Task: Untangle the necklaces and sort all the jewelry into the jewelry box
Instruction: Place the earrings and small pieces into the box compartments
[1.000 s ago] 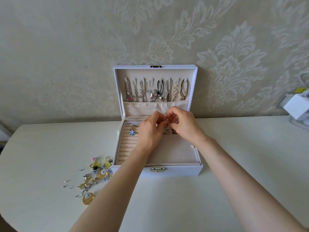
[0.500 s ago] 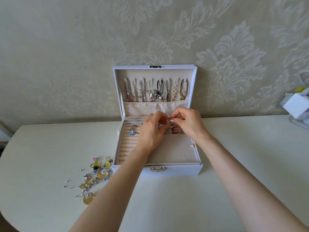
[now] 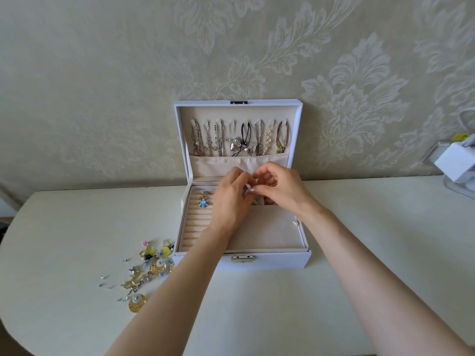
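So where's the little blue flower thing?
In the head view, the blue flower piece sits in the ring rolls at the back left of the jewelry box, just left of the left hand.

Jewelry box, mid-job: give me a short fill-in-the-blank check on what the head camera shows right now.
1. The jewelry box stands with its lid ____.
2. The necklaces hang inside the box's ____.
3. The loose jewelry pile lies on the table, on the box's ____ side.
4. The left hand and right hand together pinch a small silvery piece, held over the ____.

Missing words: open; lid; left; box.
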`<action>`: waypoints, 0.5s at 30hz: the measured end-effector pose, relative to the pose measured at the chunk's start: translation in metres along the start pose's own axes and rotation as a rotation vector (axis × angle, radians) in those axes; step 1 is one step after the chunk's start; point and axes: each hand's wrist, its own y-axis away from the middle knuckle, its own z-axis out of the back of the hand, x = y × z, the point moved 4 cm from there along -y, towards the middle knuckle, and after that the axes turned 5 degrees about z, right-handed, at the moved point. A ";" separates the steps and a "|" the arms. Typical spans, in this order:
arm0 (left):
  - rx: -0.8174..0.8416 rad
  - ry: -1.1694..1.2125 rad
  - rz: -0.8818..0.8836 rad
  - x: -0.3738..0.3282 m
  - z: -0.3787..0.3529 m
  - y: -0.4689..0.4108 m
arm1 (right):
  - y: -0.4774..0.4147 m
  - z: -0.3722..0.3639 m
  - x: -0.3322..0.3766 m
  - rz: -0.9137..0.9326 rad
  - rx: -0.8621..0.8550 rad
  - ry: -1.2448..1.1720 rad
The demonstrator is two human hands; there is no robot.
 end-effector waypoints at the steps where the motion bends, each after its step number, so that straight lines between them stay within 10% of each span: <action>1: 0.021 0.024 0.007 0.000 0.000 0.001 | -0.001 0.000 0.000 -0.001 0.006 0.001; 9: 0.111 0.282 0.150 -0.002 -0.001 0.003 | -0.001 0.007 -0.006 -0.038 -0.028 -0.026; 15: 0.058 -0.006 0.028 -0.001 -0.005 0.001 | -0.001 0.006 -0.017 0.047 0.002 0.236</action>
